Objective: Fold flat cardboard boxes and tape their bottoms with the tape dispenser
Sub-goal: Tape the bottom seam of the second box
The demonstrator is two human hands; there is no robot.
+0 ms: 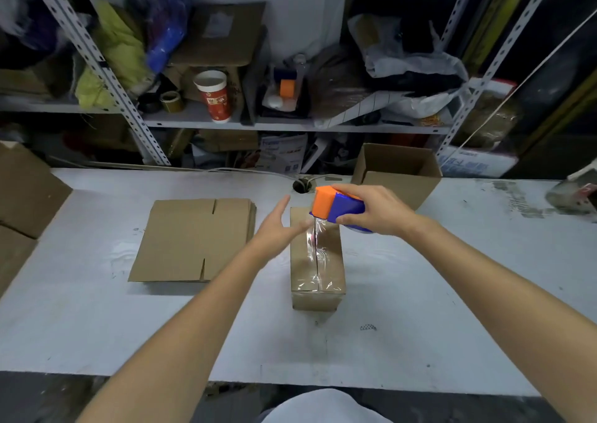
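Right grip (378,211) curled round dispenser (336,206) over box (303,258) far end, mid-tabletop (420,293); left grip (277,229) spread flat beside tape (318,248).

Left hand (277,225) flat, outstretched; right hand (378,209) curled, gripping

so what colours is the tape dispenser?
Orange front, blue body: the tape dispenser, gripped by the right hand, head view.

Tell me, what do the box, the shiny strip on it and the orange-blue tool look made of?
The box looks like brown cardboard, matte, with a folded seam on top. The tape seems to be clear plastic film, glossy; it glints and wrinkles. The dispenser is probably hard plastic: a smooth orange and blue shell with a slight sheen.
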